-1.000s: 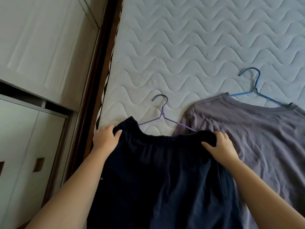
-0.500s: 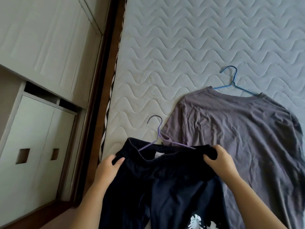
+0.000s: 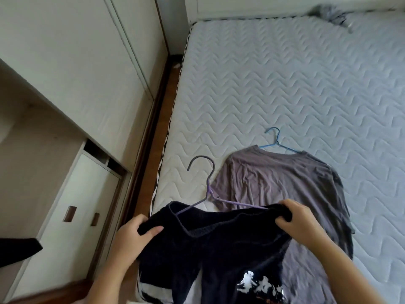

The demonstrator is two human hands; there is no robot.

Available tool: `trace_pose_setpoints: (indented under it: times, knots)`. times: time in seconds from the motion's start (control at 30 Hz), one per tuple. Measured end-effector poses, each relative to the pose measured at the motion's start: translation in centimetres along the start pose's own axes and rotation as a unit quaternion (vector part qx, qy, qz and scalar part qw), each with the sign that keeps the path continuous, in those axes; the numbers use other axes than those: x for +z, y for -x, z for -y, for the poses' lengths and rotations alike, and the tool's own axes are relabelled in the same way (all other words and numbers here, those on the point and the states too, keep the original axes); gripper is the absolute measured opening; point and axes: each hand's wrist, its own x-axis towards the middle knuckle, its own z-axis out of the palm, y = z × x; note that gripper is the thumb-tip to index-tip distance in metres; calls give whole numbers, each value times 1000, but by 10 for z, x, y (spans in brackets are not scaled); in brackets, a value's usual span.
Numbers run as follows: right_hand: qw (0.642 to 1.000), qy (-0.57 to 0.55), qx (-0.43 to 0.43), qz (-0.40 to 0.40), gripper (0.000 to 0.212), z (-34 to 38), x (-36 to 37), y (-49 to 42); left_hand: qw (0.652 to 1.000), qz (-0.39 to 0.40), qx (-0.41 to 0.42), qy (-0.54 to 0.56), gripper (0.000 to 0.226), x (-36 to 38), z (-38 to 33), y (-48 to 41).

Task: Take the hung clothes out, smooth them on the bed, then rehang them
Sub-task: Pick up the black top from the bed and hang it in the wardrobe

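A dark navy pair of shorts (image 3: 221,255) with a white print near its hem hangs lifted off the bed, held by its elastic waistband. My left hand (image 3: 133,238) grips the waistband's left end and my right hand (image 3: 300,220) grips its right end. A purple hanger (image 3: 210,194) has its arms inside the waistband, its hook pointing up and away from me. A grey-brown T-shirt (image 3: 285,185) lies flat on the mattress behind the shorts, with a blue hanger (image 3: 276,143) at its collar.
The quilted white mattress (image 3: 285,84) stretches away to the right and back. White wardrobe doors (image 3: 72,69) and low cabinets (image 3: 72,205) stand at left across a narrow strip of wooden floor (image 3: 162,110). A grey bundle (image 3: 331,15) lies at the far corner.
Both hands have raised the shorts off the bed with the purple hanger, pulling them toward me. The view has tilted up, showing more of the mattress and wardrobe.
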Motion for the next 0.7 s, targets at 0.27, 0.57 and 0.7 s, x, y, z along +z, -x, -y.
trace_pose_setpoints:
  times: [0.27,0.57,0.7]
  knots:
    - [975,7,-163,-153,26,95,-124,35,985,-47,160,-48,21,-82,-105,38]
    - [925,6,-273,-265,37,168,-211,92,925,-216,310,27,14,-125,-189,64]
    - [913,-18,-271,-305,48,170,-233,107,882,-288,363,90,6,-144,-213,71]
